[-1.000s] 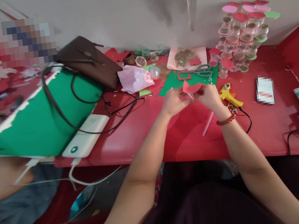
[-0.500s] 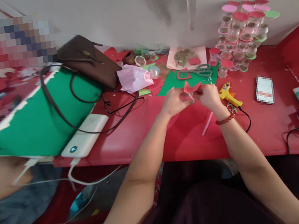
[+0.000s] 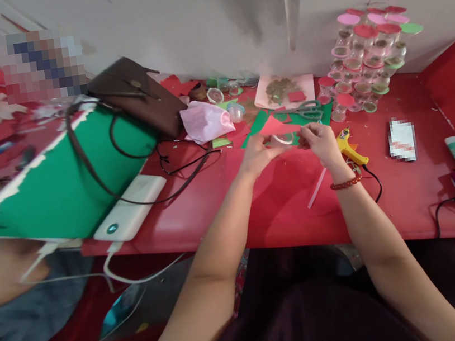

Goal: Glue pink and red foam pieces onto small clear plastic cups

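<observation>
Pale wall [image 3: 190, 23] rises behind a red tabletop [image 3: 199, 208] in the head view, where small clear vessels are scattered among paper scraps. Between the two hands, above a red sheet [image 3: 289, 190] and just in front of a green sheet [image 3: 255, 124], is a small clear cup [image 3: 284, 139] with a pale rim, a piece of red paper [image 3: 275, 125] beside it on the far side. The left hand [image 3: 256, 157] holds the cup between thumb and fingers; the right hand [image 3: 321, 140] has its fingertips drawn narrowly together near the paper's edge, though whether they grip it I cannot tell. At the back right stands a tiered cluster of clear cups [image 3: 360, 64], many topped with red, pink or green discs; their contents are too small to tell. Left of it, a pink sheet [image 3: 262, 100] bears a heap of brownish-green crumbs [image 3: 281, 89] and a red scrap [image 3: 296, 96]. Another clear cup [image 3: 236, 114] sits beside a pink pouch [image 3: 206, 120], and the brown bag [image 3: 135, 90] has its flap down, hiding its inside.
</observation>
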Tool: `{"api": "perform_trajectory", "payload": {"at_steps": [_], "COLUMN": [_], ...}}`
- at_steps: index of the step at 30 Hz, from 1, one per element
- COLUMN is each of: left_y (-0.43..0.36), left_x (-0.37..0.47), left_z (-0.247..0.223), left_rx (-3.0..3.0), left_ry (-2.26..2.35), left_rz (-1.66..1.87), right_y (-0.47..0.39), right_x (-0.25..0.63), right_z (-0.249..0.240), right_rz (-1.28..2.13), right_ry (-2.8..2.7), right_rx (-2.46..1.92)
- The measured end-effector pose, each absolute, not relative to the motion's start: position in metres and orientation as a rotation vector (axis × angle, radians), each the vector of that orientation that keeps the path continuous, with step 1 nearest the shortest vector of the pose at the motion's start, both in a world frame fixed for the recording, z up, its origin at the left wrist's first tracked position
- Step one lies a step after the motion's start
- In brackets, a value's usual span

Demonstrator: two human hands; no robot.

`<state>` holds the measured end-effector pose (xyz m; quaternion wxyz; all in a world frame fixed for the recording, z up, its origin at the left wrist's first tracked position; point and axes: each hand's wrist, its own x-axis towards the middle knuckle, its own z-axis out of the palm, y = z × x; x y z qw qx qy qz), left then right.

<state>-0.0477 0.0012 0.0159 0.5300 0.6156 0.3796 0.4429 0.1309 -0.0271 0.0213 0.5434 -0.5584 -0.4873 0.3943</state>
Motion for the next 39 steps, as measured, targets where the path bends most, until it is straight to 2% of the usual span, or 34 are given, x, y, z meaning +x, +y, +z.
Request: {"api": "perform_trajectory", "payload": {"at_steps": [10,19,24,27,31,39], "left_y": [0.012,0.011,0.015,0.007,-0.006,0.012], "left_x": [-0.04,-0.029,-0.041,-0.047,-0.044,-0.047], "left_z": [-0.001,-0.009,-0.004,0.006,0.014,0.006], "left_rx": [1.396,1.553,1.307,1.568,1.809,1.333], "left_ry": [0.801,0.759,1.036,1.095,1.175,1.116], "left_rz": [1.221,1.091,1.368,1.537,1.451,1.45], "right_y": [-0.035,-0.028,-0.029,-0.033,-0.036,-0.028], "right_x": [0.112,0.116,0.123,0.121,0.118,0.125], "right_z": [0.023,0.01,0.012,0.014,0.011,0.007], "right_rz": [0.934,0.62,0.4,0.233,0.143,0.221], "right_ry": [-1.532,-1.493,-1.584,-1.693,-1.775,-1.692], "right_rx": [-1.17,-1.372,-1.449,-1.521,-1.58,-1.509]}}
